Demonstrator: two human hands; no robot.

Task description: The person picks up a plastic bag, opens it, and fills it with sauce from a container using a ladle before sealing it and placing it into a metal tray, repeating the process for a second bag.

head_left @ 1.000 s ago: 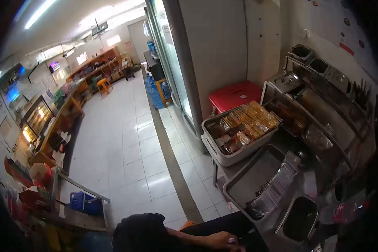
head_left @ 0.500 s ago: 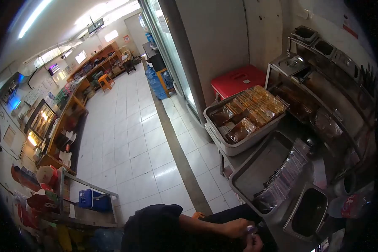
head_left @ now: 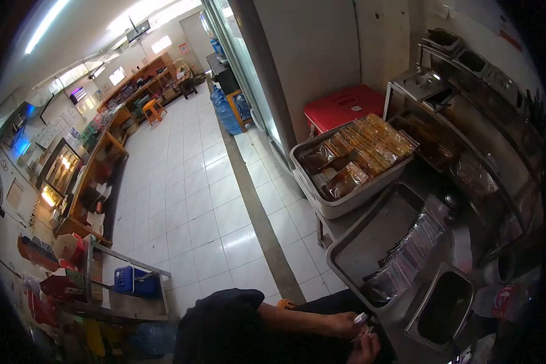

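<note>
My left hand (head_left: pixel 344 326) reaches in from the left, its fingers closed on a small whitish piece (head_left: pixel 361 318) that looks like crumpled plastic. Just below, my right hand (head_left: pixel 364 349) is pinched close to the left fingertips. Thin pale bits show between its fingers, too small to name. Both hands are low in the view, left of a steel pan (head_left: pixel 441 307) with dark contents. Nearby, a grey tray (head_left: pixel 353 256) holds a row of flat clear plastic packets (head_left: pixel 409 252).
Behind the tray stands a light plastic tub (head_left: pixel 337 209) full of brown-orange filled bags (head_left: pixel 370 145). A red cooler (head_left: pixel 344 109) is behind it. Steel shelving (head_left: pixel 420 84) with metal pans rises at right. On the left are tiled floor and a metal cart with a blue box (head_left: pixel 133 282).
My hands have shifted slightly, and the whitish piece between them now shows more plainly. The view has moved a little; the tray and tub look the same.
</note>
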